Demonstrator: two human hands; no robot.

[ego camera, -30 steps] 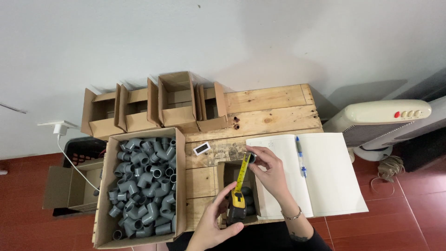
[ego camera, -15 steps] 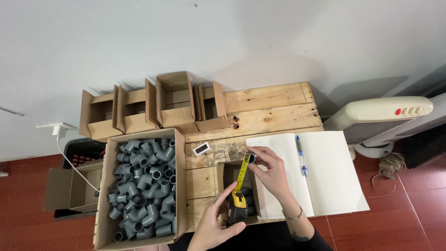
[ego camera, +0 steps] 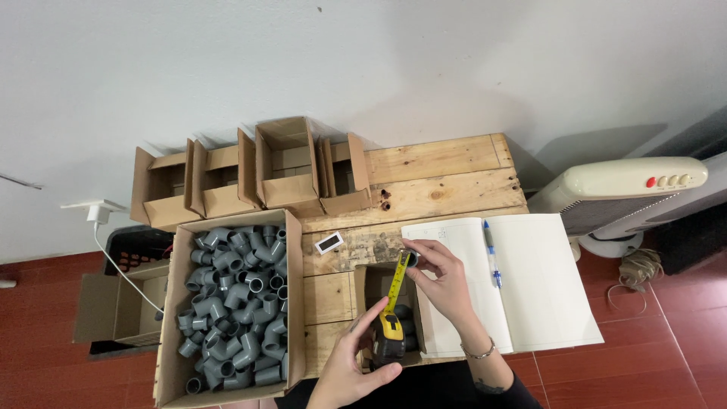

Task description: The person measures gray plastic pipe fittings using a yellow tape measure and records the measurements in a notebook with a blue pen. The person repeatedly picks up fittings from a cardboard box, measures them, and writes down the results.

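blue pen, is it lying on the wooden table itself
No, the blue pen lies on the open notebook, along its centre fold, not on the wooden table.

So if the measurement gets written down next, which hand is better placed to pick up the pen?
Probably the right hand. It pinches a small grey fitting at the tape's tip over the open notebook, close to the blue pen. The left hand grips the yellow tape measure, farther away.

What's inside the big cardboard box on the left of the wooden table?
The big cardboard box is heaped with grey pipe elbow fittings. The pile hides the box bottom and any lower pieces.
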